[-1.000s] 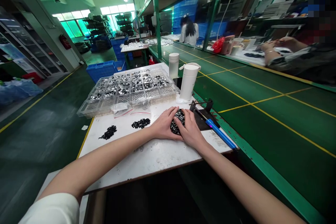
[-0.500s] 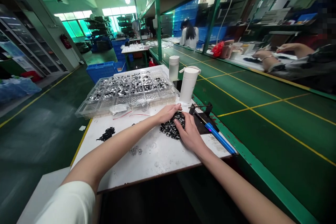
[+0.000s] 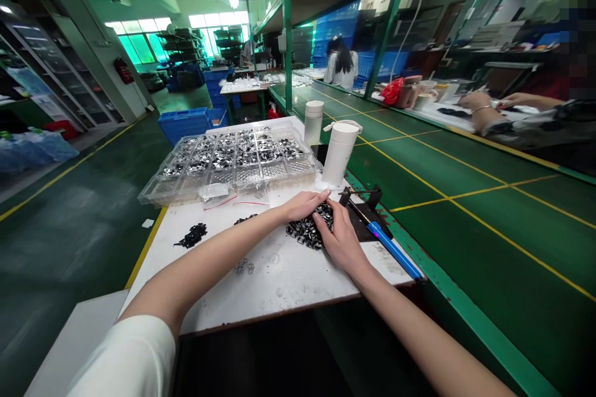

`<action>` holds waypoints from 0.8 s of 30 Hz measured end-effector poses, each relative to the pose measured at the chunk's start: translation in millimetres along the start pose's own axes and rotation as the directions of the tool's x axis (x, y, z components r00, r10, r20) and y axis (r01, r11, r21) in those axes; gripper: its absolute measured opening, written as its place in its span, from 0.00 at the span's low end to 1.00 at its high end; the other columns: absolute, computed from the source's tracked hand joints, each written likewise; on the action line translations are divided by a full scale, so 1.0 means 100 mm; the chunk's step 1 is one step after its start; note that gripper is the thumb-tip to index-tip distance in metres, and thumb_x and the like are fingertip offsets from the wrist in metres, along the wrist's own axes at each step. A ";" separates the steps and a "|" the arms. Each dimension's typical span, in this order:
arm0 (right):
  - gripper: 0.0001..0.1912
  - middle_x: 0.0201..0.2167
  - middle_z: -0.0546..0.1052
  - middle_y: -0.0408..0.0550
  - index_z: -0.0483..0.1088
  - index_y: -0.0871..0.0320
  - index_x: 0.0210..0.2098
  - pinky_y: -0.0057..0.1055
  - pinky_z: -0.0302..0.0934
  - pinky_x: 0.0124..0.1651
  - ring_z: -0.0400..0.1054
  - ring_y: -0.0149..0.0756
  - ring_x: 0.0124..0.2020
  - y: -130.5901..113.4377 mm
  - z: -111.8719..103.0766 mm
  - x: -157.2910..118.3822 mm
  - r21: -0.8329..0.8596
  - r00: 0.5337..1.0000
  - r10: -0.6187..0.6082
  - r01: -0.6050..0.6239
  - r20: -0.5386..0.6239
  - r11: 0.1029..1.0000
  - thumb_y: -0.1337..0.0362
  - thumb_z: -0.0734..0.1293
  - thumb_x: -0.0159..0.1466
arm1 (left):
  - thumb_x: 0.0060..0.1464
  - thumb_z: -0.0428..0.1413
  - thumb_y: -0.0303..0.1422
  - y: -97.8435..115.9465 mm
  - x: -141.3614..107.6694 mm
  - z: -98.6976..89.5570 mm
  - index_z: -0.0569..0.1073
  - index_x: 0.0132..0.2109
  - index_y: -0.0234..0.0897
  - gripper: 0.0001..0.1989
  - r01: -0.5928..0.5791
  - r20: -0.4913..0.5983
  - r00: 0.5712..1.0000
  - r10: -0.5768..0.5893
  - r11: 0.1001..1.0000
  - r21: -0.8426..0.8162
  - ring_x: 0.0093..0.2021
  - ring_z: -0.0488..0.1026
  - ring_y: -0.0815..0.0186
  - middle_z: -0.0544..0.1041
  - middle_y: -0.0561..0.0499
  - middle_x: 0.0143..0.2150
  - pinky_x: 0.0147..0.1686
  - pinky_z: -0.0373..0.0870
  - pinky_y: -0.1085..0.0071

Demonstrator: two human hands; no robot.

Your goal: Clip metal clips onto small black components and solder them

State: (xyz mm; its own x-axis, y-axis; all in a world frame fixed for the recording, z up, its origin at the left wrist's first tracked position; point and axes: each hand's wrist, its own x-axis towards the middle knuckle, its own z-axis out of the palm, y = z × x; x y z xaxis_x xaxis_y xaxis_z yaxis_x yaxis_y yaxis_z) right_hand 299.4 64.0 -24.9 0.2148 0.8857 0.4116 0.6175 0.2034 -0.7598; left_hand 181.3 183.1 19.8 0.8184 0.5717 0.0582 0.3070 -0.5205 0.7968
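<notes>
A heap of small black and silvery parts (image 3: 305,232) lies on the white tabletop (image 3: 298,285). My left hand (image 3: 307,203) reaches across the heap's far side, its fingers stretched out and pointing right. Along the right side of the heap rests my right hand (image 3: 342,236), fingers extended and thumb apart from them. The fingertips of both hands come close together at the far edge, cupping the pile. Neither hand grips a single part. Smaller piles are left of them: a black pile (image 3: 192,236) and a few clear pieces (image 3: 243,267).
Behind the heap stands a clear divided tray (image 3: 153,189) of shiny parts. A white tumbler (image 3: 339,152) and a paler bottle (image 3: 313,121) stand to its right. A blue soldering iron (image 3: 395,251) leans on a black stand (image 3: 372,198). Across the green bench, a co-worker's hands (image 3: 479,102) handle items.
The view has shifted slightly, moving the scene a little rightward. My hands remain around the heap, with my right fingertips now closer to the left hand's.
</notes>
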 end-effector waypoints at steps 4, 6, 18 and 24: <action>0.34 0.65 0.64 0.63 0.57 0.61 0.65 0.52 0.52 0.71 0.58 0.49 0.67 0.01 0.00 0.00 -0.003 1.000 0.015 -0.015 0.002 1.000 0.43 0.57 0.70 | 0.67 0.35 0.57 0.01 0.00 0.01 0.76 0.58 0.28 0.40 -0.007 0.003 1.000 0.007 1.000 -0.010 0.63 0.71 0.54 0.77 0.40 0.61 0.65 0.60 0.65; 0.34 0.65 0.64 0.63 0.57 0.61 0.65 0.52 0.52 0.71 0.58 0.49 0.67 0.02 0.00 0.00 -0.008 1.000 0.021 -0.021 0.001 1.000 0.43 0.57 0.70 | 0.67 0.35 0.56 0.01 0.00 0.02 0.75 0.59 0.27 0.40 -0.011 0.001 1.000 0.011 1.000 -0.013 0.64 0.70 0.54 0.76 0.39 0.62 0.66 0.59 0.65; 0.34 0.64 0.65 0.64 0.59 0.61 0.64 0.54 0.55 0.69 0.60 0.52 0.66 -0.01 -0.01 -0.02 -0.021 0.999 0.014 -0.014 -0.034 1.000 0.42 0.56 0.70 | 0.68 0.38 0.53 0.04 -0.03 0.00 0.75 0.59 0.30 0.35 0.003 -0.068 0.998 -0.004 1.000 -0.009 0.65 0.70 0.55 0.75 0.39 0.63 0.67 0.59 0.61; 0.33 0.61 0.68 0.65 0.60 0.63 0.63 0.53 0.58 0.66 0.62 0.53 0.64 -0.08 -0.05 -0.05 -0.070 0.991 -0.069 0.061 -0.112 0.996 0.43 0.56 0.70 | 0.71 0.36 0.47 0.45 -0.29 -0.34 0.78 0.52 0.33 0.30 -0.058 -0.405 0.912 0.061 0.998 0.021 0.60 0.73 0.56 0.79 0.40 0.57 0.64 0.63 0.57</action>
State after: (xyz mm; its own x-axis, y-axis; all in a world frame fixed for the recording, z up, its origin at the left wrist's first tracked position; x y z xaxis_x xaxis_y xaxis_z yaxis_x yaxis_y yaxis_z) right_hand 296.9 55.4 -18.0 0.2548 0.8174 0.5167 0.6810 0.2276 -0.6960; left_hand 154.9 164.8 74.7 0.5690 0.7463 0.3454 0.2691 -0.5659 0.7793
